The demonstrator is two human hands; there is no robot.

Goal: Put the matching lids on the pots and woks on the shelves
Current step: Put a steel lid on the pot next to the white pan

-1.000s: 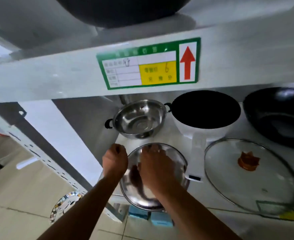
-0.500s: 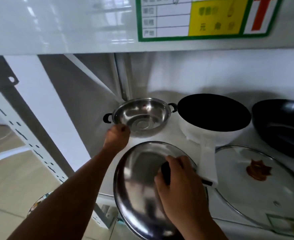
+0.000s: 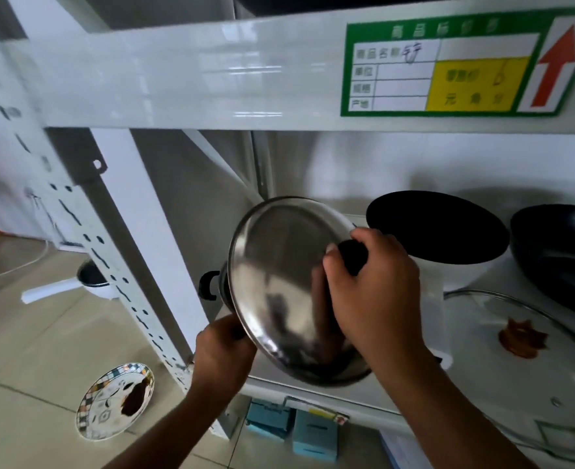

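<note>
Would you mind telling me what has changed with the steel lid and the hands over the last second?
The right hand took the steel lid by its black knob, lifted it off the shelf and tilted it over the steel pot. The left hand moved to the pot's near side. The glass lid and black pans stayed put.

Your right hand (image 3: 370,296) holds the lid (image 3: 279,282) by its knob (image 3: 354,257), tilted over the pot (image 3: 223,286) at the left end of the shelf (image 3: 313,387). Your left hand (image 3: 223,350) is at the lid's lower edge. Right of the lid sits a pan (image 3: 442,231), then a wok (image 3: 560,252). A glass lid (image 3: 530,360) lies in front of the wok. A plate (image 3: 115,401) lies on the floor (image 3: 18,350), left of you.
</note>
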